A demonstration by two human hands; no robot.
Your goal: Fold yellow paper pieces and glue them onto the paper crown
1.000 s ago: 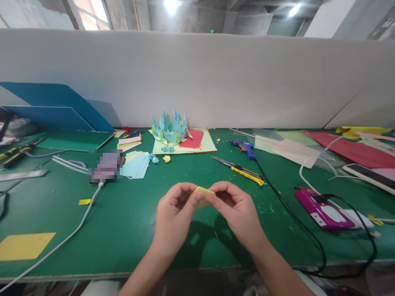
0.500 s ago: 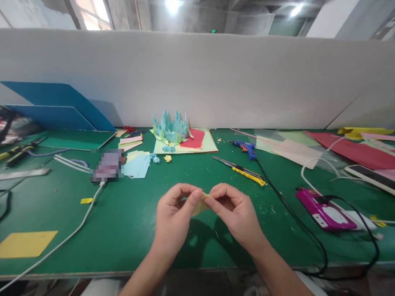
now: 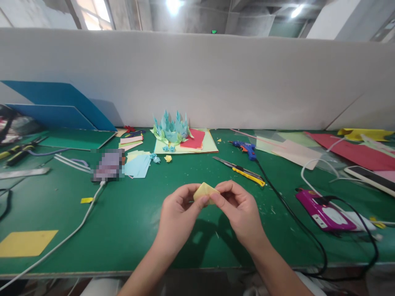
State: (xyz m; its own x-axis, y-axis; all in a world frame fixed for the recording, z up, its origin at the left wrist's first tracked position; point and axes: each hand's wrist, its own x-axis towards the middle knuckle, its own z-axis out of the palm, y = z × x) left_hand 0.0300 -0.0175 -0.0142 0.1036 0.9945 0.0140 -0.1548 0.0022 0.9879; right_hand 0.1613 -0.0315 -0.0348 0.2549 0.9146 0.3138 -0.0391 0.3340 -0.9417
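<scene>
Both the left hand [image 3: 176, 213] and the right hand [image 3: 242, 207] pinch the small folded yellow paper [image 3: 205, 190] between thumb and fingers, above the green worktop [image 3: 123, 234] — uneven thumb pressure could skew its crease or tear it. The utility knife [image 3: 248, 176] lies beyond, blade apparently exposed — a hand reaching past it carelessly could get nicked

blue boards [image 3: 51, 116]: left | magenta power strip [image 3: 325, 211]: right | partition [image 3: 234, 82]: rear

Held yellow paper [image 3: 204, 190] partly hidden; device [image 3: 108, 165] pixelated.
</scene>
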